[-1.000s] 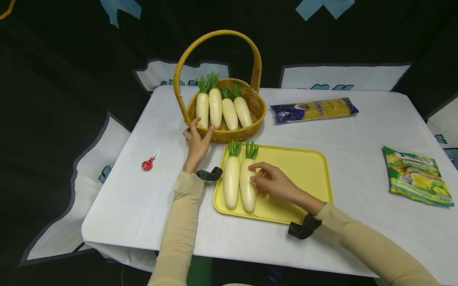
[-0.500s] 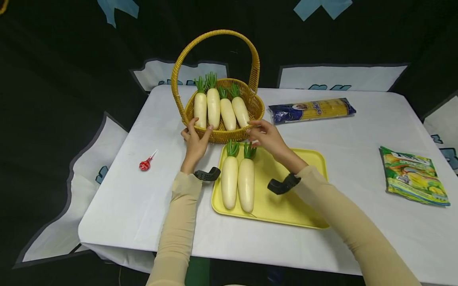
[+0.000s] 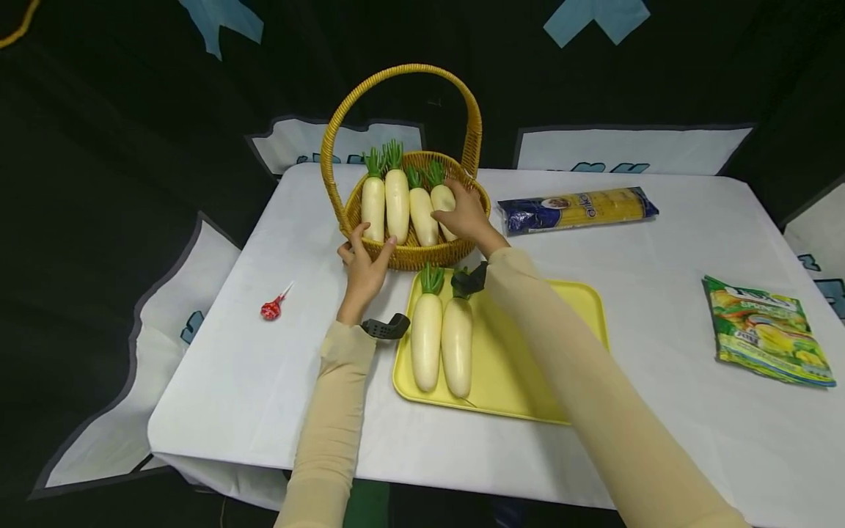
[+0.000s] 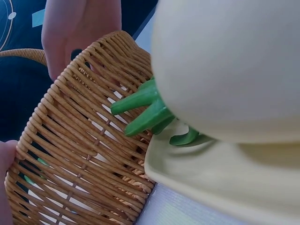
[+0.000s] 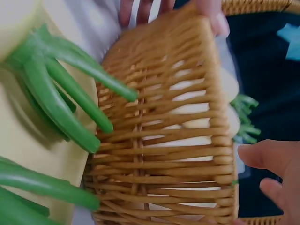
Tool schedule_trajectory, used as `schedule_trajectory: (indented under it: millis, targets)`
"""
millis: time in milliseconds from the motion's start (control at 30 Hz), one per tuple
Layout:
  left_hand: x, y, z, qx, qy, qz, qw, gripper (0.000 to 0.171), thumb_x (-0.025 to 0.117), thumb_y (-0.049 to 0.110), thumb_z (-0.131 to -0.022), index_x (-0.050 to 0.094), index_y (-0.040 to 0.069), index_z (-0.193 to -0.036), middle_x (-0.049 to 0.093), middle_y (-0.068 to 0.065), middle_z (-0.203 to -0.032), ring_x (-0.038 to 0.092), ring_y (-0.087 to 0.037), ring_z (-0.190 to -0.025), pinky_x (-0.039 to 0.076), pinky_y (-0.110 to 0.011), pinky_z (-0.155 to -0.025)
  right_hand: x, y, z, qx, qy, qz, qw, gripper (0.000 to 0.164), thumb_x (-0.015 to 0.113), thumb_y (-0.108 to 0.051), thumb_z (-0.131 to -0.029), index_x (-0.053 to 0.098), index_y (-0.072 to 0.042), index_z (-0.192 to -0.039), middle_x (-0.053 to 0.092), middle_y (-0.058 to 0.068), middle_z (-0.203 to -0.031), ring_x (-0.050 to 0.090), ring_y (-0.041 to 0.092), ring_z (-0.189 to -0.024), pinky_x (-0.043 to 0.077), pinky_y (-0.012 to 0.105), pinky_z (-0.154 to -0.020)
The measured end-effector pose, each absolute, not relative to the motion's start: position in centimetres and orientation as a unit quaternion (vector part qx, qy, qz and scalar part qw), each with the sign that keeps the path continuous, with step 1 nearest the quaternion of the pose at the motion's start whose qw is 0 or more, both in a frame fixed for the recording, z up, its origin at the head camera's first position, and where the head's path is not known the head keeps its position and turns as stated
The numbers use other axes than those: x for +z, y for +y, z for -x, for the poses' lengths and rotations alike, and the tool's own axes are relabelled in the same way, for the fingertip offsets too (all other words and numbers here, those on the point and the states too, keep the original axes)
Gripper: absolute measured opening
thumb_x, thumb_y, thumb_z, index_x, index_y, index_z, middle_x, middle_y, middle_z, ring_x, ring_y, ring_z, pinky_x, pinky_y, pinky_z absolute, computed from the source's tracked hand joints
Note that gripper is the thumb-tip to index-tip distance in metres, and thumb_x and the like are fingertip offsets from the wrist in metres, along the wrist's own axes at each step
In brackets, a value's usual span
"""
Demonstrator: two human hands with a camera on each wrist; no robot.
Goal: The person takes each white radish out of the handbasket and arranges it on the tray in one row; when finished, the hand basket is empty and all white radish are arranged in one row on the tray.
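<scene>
A wicker basket (image 3: pixel 422 258) with a tall handle stands at the back, holding several white radishes with green tops. My left hand (image 3: pixel 364 275) grips its front left rim, thumb over the edge in the right wrist view. Inside the basket, my right hand (image 3: pixel 467 214) curls thumb and fingers round the rightmost white radish (image 3: pixel 442 196), hiding part of it. Two more radishes, a left one (image 3: pixel 426 341) and a right one (image 3: pixel 457 348), lie side by side on a yellow tray (image 3: pixel 502 378) in front. The right wristband overlaps the right one's leaves.
A pack of spaghetti (image 3: pixel 581 209) lies right of the basket. Farther right is a green and yellow packet (image 3: pixel 769 330). At left lies a red lollipop (image 3: pixel 271 309). The white tablecloth (image 3: pixel 264 396) reaches the table's front edge.
My right hand has moved from the right radish on the tray, past the basket's front rim, to the rightmost radish inside. The left hand has stayed on the rim.
</scene>
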State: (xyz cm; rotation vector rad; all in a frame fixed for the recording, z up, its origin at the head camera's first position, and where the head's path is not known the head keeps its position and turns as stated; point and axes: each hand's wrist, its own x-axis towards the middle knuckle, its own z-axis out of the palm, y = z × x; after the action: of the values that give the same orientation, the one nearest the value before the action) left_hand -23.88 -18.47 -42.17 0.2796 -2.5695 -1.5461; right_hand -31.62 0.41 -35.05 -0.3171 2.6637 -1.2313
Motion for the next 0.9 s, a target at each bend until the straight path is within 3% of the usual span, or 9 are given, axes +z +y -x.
schedule_trajectory:
  millis: [267,433,567,667,767,900]
  targets:
    - [-42.31,-18.44,23.74,-0.509,-0.852,-0.091,0.073,0.066,0.044,0.063,-0.084,0.019,0.030,-0.136,0.003,-0.023,-0.136,0.014,-0.045,-0.127,0.028,-0.060,-0.095,-35.04,-0.40,32.43,-0.314,0.934,0.088,0.147,0.070,0.057,-0.022,-0.085,0.019,-0.022,-0.144,0.013,0.025,-0.146,0.024,0.039,-0.132,0.038,0.047,-0.093]
    - [-42.41,-18.39,23.73,-0.514,-0.850,-0.092,0.075,0.066,0.044,0.064,-0.083,0.020,0.032,-0.135,0.003,-0.022,-0.136,0.014,-0.044,-0.127,0.028,-0.060,-0.095,-34.87,-0.50,32.61,-0.282,0.937,0.079,0.192,0.075,0.055,-0.018,-0.084,0.013,-0.028,-0.145,0.008,0.024,-0.148,0.037,0.039,-0.122,0.039,0.043,-0.083]
    - [-42.56,-18.38,23.70,-0.516,-0.848,-0.091,0.078,0.066,0.044,0.065,-0.083,0.020,0.032,-0.135,0.003,-0.021,-0.136,0.013,-0.043,-0.127,0.029,-0.060,-0.095,-34.98,-0.45,32.57,-0.235,0.949,0.101,0.187,0.073,0.054,-0.015,-0.084,0.016,-0.027,-0.145,0.029,0.023,-0.142,0.045,0.034,-0.114,0.040,0.041,-0.080]
    - [-42.67,-18.40,23.68,-0.514,-0.850,-0.090,0.078,0.067,0.044,0.065,-0.083,0.020,0.031,-0.135,0.004,-0.021,-0.136,0.014,-0.044,-0.127,0.029,-0.060,-0.095,-35.20,-0.41,32.55,-0.191,0.959,0.116,0.176,0.072,0.055,-0.015,-0.083,0.020,-0.027,-0.144,0.050,0.019,-0.124,0.049,0.029,-0.097,0.040,0.037,-0.071]
    - [-42.72,-18.43,23.70,-0.510,-0.852,-0.090,0.077,0.066,0.043,0.065,-0.083,0.019,0.031,-0.135,0.004,-0.021,-0.137,0.014,-0.044,-0.127,0.029,-0.059,-0.095,-35.44,-0.37,32.57,-0.176,0.962,0.121,0.169,0.072,0.055,-0.015,-0.082,0.021,-0.028,-0.144,0.056,0.016,-0.111,0.047,0.024,-0.082,0.036,0.034,-0.063]
    - [-42.64,-18.33,23.84,-0.511,-0.851,-0.093,0.079,0.066,0.043,0.065,-0.083,0.020,0.032,-0.135,0.003,-0.021,-0.137,0.014,-0.044,-0.128,0.029,-0.060,-0.095,-35.61,-0.21,32.76,-0.179,0.963,0.128,0.155,0.071,0.057,-0.018,-0.082,0.024,-0.028,-0.144,0.055,0.015,-0.116,0.048,0.024,-0.084,0.039,0.034,-0.065]
